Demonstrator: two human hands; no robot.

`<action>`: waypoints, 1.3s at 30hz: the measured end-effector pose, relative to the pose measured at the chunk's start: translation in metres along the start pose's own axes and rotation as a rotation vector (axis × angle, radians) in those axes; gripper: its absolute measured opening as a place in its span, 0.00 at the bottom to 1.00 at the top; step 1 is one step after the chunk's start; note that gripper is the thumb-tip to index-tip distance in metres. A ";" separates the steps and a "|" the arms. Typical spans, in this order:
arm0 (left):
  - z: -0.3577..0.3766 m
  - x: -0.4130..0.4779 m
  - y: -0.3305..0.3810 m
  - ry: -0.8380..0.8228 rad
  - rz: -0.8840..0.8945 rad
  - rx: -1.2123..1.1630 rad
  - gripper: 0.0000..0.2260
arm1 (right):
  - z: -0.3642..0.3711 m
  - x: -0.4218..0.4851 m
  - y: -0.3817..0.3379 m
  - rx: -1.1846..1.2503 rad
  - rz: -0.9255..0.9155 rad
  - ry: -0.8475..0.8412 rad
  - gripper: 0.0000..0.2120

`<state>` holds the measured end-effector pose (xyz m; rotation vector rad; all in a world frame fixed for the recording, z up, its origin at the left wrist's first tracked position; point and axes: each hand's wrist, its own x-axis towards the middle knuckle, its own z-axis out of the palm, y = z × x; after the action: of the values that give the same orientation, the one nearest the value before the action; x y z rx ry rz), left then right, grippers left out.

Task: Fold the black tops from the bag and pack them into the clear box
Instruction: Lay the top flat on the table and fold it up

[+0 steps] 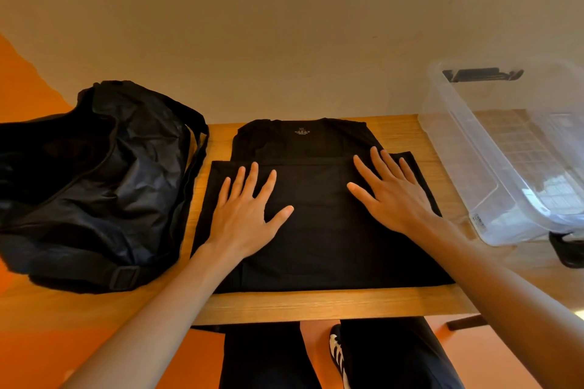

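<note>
A black top lies flat on the wooden table, its neck label toward the wall and its lower part folded up over the middle. My left hand rests flat on its left half, fingers spread. On the right half my right hand presses down the same way. Neither hand grips the cloth. A crumpled black bag sits to the left of the top, strap hanging toward me. The clear box stands at the right, with nothing black inside that I can see.
A plain wall rises right behind the table. The box's dark latch hangs at its near end. Below the table edge I see my dark trousers and a striped shoe over an orange floor.
</note>
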<state>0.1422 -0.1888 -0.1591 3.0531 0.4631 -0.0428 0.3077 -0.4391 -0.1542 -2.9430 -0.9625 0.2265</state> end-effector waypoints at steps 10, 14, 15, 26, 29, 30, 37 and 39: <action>0.003 -0.022 -0.037 0.004 -0.039 -0.049 0.37 | 0.004 -0.019 0.032 0.069 0.089 -0.018 0.37; 0.003 -0.020 -0.044 0.004 -0.044 -0.055 0.37 | 0.002 -0.015 0.040 0.066 0.117 -0.022 0.37; 0.000 -0.021 -0.042 0.007 -0.051 -0.059 0.37 | 0.000 -0.017 0.038 0.043 0.126 -0.013 0.37; 0.003 -0.069 0.015 -0.039 0.073 -0.024 0.38 | 0.015 -0.086 -0.025 -0.009 -0.056 0.018 0.37; 0.000 -0.077 0.006 -0.045 0.064 0.018 0.40 | 0.014 -0.091 -0.011 -0.059 -0.009 0.041 0.37; 0.000 -0.081 0.005 -0.040 0.057 0.028 0.41 | 0.013 -0.095 -0.013 -0.069 -0.010 0.045 0.37; 0.006 -0.111 -0.004 -0.037 0.005 -0.008 0.41 | 0.024 -0.132 -0.017 0.009 -0.015 0.045 0.37; 0.003 -0.120 -0.010 -0.041 -0.002 -0.021 0.42 | 0.022 -0.139 -0.004 0.024 0.043 0.013 0.38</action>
<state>0.0248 -0.2147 -0.1588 3.0249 0.4615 -0.1002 0.1911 -0.5181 -0.1581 -2.9418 -0.8884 0.2179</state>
